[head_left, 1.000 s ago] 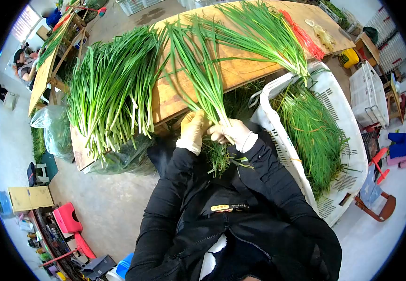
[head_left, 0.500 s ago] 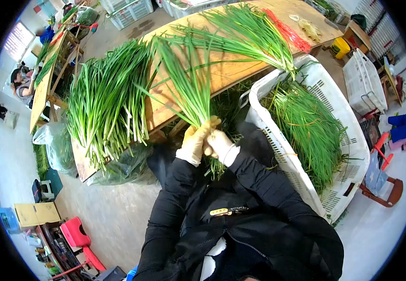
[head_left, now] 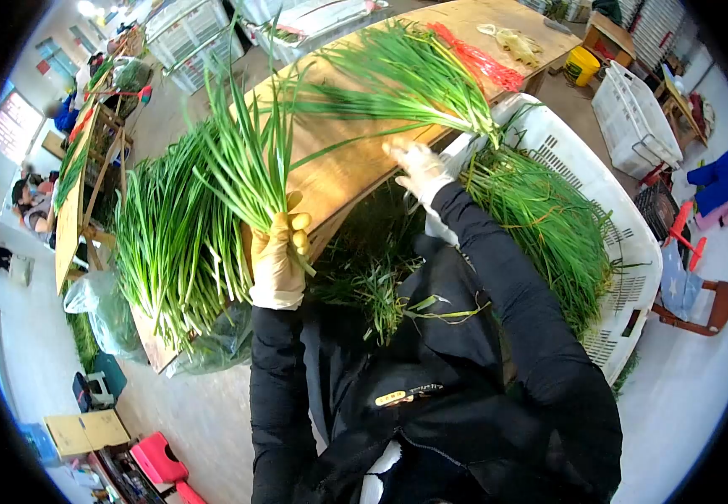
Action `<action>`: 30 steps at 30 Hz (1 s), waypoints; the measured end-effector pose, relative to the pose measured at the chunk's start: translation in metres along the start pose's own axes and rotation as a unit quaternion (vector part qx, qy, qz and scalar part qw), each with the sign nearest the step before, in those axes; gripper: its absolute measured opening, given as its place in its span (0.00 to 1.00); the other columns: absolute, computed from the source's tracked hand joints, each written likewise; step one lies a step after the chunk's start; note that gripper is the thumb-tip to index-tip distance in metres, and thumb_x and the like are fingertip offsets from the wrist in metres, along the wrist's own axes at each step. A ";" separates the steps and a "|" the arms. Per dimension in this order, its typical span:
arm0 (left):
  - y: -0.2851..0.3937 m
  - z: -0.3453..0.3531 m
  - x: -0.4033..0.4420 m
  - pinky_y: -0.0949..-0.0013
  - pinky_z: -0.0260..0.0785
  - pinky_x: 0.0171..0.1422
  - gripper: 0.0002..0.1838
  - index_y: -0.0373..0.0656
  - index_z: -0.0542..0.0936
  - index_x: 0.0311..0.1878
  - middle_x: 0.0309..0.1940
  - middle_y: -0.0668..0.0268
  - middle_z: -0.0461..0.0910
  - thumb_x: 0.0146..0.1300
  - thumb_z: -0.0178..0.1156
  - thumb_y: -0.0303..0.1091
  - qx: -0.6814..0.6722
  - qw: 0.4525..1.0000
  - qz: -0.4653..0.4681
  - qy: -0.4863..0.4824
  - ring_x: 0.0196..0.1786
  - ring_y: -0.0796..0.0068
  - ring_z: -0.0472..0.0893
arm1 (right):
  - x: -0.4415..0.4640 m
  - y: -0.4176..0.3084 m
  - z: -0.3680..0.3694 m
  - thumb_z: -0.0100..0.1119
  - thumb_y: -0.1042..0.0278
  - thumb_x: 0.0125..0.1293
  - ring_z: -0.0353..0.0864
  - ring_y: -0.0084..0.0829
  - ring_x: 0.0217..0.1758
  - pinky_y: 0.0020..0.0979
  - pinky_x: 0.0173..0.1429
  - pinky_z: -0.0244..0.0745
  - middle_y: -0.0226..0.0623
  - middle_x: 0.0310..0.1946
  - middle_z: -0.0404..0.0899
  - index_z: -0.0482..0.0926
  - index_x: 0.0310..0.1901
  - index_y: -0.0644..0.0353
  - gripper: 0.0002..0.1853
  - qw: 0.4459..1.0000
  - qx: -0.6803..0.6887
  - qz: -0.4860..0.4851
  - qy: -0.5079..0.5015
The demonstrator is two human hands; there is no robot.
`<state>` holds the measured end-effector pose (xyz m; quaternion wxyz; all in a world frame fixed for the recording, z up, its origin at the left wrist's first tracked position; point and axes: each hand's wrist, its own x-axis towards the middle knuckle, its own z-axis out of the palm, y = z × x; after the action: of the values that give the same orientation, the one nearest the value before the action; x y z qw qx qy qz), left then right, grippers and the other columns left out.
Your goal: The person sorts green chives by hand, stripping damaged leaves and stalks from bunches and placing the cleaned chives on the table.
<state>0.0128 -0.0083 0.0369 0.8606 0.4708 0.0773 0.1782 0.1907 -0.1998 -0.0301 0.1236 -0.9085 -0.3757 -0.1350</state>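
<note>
My left hand point(head_left: 278, 256), in a pale glove, is closed around the stems of a bunch of garlic chives point(head_left: 255, 172), leaves pointing up and away. It is beside the right edge of a large pile of chives point(head_left: 167, 235) on the wooden table point(head_left: 356, 164). My right hand point(head_left: 420, 168), also gloved, is at the table's near edge with fingers apart and nothing in it. Beyond it lies a looser heap of chives point(head_left: 414, 80), its stems towards the white crate. Trimmings point(head_left: 377, 294) hang at my lap.
A white plastic crate point(head_left: 637, 277) on my right holds more chives point(head_left: 540, 231). Red netting point(head_left: 477, 59) and a pair of gloves point(head_left: 511, 44) lie at the table's far end. Plastic bags point(head_left: 104, 315) bulge below the left side. A person point(head_left: 32, 202) sits at another table.
My hands have parted. The left has carried the chives left and closer to the pile; the right has let go and moved right and forward. Some trimmings now stick out over my lap.
</note>
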 end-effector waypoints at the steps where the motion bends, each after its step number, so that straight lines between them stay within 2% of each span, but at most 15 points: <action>1: 0.001 0.002 0.002 0.85 0.59 0.21 0.16 0.34 0.69 0.50 0.26 0.67 0.75 0.61 0.51 0.33 -0.009 1.000 -0.001 -0.023 0.20 0.86 0.67 | 0.006 0.002 0.010 0.53 0.75 0.51 0.68 0.37 0.51 0.33 0.54 0.64 0.40 0.46 0.69 0.66 0.51 0.55 0.22 0.998 -0.044 -0.028 -0.044; 2: -0.002 0.002 0.004 0.85 0.60 0.22 0.15 0.36 0.70 0.48 0.25 0.68 0.74 0.61 0.52 0.34 -0.014 1.000 -0.018 0.001 0.20 0.86 0.67 | -0.006 -0.007 0.021 0.45 0.80 0.51 0.73 0.36 0.40 0.32 0.46 0.69 0.38 0.33 0.72 0.72 0.39 0.57 0.13 0.993 0.038 -0.069 0.083; 3: -0.009 -0.001 0.004 0.84 0.60 0.22 0.14 0.38 0.71 0.46 0.24 0.70 0.74 0.60 0.53 0.35 -0.021 0.999 -0.037 0.028 0.20 0.86 0.66 | -0.006 -0.032 0.003 0.47 0.78 0.50 0.74 0.38 0.38 0.33 0.43 0.70 0.40 0.29 0.73 0.74 0.31 0.57 0.08 0.995 -0.002 -0.058 -0.080; 5: -0.030 -0.022 0.012 0.82 0.60 0.23 0.15 0.43 0.73 0.36 0.19 0.75 0.68 0.55 0.57 0.46 -0.077 0.984 -0.152 0.050 0.19 0.85 0.64 | -0.032 -0.048 -0.020 0.59 0.63 0.49 0.73 0.36 0.46 0.34 0.48 0.69 0.41 0.36 0.75 0.77 0.36 0.55 0.12 0.923 0.266 -0.186 -0.207; 8: -0.052 -0.027 0.010 0.78 0.62 0.24 0.26 0.41 0.72 0.46 0.16 0.76 0.65 0.53 0.56 0.54 -0.124 0.949 -0.288 -0.018 0.20 0.84 0.65 | -0.012 -0.022 -0.059 0.56 0.59 0.55 0.69 0.34 0.52 0.32 0.57 0.64 0.38 0.43 0.73 0.71 0.49 0.55 0.20 0.920 0.258 -0.176 -0.235; 10: -0.061 -0.024 0.012 0.76 0.65 0.26 0.35 0.32 0.68 0.51 0.16 0.75 0.64 0.53 0.53 0.58 -0.161 0.923 -0.346 -0.055 0.22 0.80 0.67 | 0.013 0.035 -0.025 0.51 0.64 0.53 0.73 0.37 0.41 0.36 0.46 0.68 0.40 0.31 0.74 0.71 0.46 0.56 0.17 0.990 0.090 -0.033 0.103; 11: -0.065 -0.018 0.011 0.76 0.66 0.27 0.37 0.30 0.67 0.52 0.16 0.74 0.64 0.54 0.53 0.58 -0.177 0.916 -0.356 -0.059 0.22 0.78 0.67 | 0.027 0.048 -0.042 0.47 0.68 0.53 0.73 0.39 0.39 0.38 0.44 0.69 0.41 0.33 0.75 0.69 0.46 0.58 0.16 0.992 0.004 0.115 0.050; 12: -0.068 -0.013 0.014 0.75 0.66 0.28 0.38 0.26 0.64 0.52 0.20 0.71 0.66 0.56 0.51 0.57 -0.191 0.914 -0.355 -0.043 0.24 0.78 0.67 | 0.032 0.074 -0.024 0.46 0.70 0.53 0.74 0.41 0.38 0.39 0.44 0.69 0.42 0.33 0.75 0.69 0.45 0.58 0.15 0.977 -0.097 0.092 0.166; 14: -0.070 -0.015 0.026 0.76 0.68 0.34 0.30 0.29 0.63 0.53 0.28 0.68 0.68 0.58 0.52 0.47 -0.191 0.927 -0.312 -0.085 0.29 0.76 0.69 | 0.041 0.088 -0.025 0.46 0.70 0.54 0.75 0.43 0.41 0.40 0.43 0.70 0.43 0.34 0.77 0.71 0.42 0.58 0.13 0.974 -0.087 0.196 -0.073; 17: -0.050 -0.008 0.036 0.75 0.68 0.43 0.28 0.34 0.61 0.57 0.41 0.64 0.70 0.57 0.56 0.36 -0.201 0.949 -0.176 -0.167 0.38 0.74 0.70 | 0.050 0.081 -0.051 0.46 0.67 0.56 0.77 0.43 0.35 0.39 0.38 0.71 0.43 0.30 0.77 0.74 0.36 0.57 0.09 0.984 -0.047 0.156 -0.075; 20: -0.014 0.013 0.016 0.74 0.67 0.43 0.36 0.36 0.57 0.60 0.47 0.63 0.70 0.51 0.62 0.35 -0.139 0.979 -0.065 -0.137 0.40 0.76 0.70 | 0.037 0.041 -0.101 0.43 0.61 0.60 0.76 0.43 0.26 0.41 0.30 0.69 0.44 0.24 0.76 0.72 0.33 0.58 0.11 0.979 0.092 0.168 0.062; 22: -0.029 -0.004 0.017 0.77 0.68 0.38 0.31 0.37 0.56 0.61 0.46 0.63 0.71 0.55 0.56 0.31 -0.179 0.968 -0.127 -0.125 0.36 0.79 0.72 | 0.025 0.039 -0.073 0.43 0.57 0.60 0.76 0.44 0.26 0.41 0.29 0.69 0.43 0.24 0.75 0.70 0.36 0.58 0.13 0.980 0.108 0.031 0.165; 23: -0.039 -0.016 0.015 0.78 0.68 0.36 0.30 0.37 0.56 0.61 0.47 0.62 0.71 0.57 0.54 0.30 -0.196 0.956 -0.181 -0.121 0.33 0.80 0.72 | 0.020 0.025 -0.068 0.44 0.55 0.60 0.76 0.43 0.27 0.41 0.29 0.69 0.42 0.23 0.75 0.71 0.33 0.57 0.13 0.989 0.058 0.133 -0.033; 28: -0.077 -0.041 0.002 0.83 0.61 0.26 0.24 0.37 0.67 0.53 0.17 0.77 0.65 0.58 0.55 0.43 -0.328 0.897 -0.286 -0.077 0.20 0.86 0.62 | -0.020 -0.023 -0.053 0.45 0.53 0.61 0.75 0.40 0.23 0.37 0.28 0.70 0.40 0.18 0.73 0.70 0.28 0.59 0.16 0.986 0.104 0.133 0.001; 30: -0.078 -0.035 -0.005 0.83 0.61 0.27 0.23 0.38 0.68 0.52 0.26 0.73 0.72 0.56 0.57 0.41 -0.267 0.923 -0.272 -0.043 0.24 0.86 0.65 | -0.037 -0.050 -0.054 0.41 0.55 0.64 0.73 0.34 0.22 0.35 0.27 0.69 0.36 0.17 0.69 0.67 0.28 0.57 0.14 0.988 0.096 0.120 -0.029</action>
<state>0.0154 -0.0212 -0.0482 0.9723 0.1911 0.1153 -0.0692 0.1211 -0.2068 0.0137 0.2143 -0.9346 -0.2785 -0.0558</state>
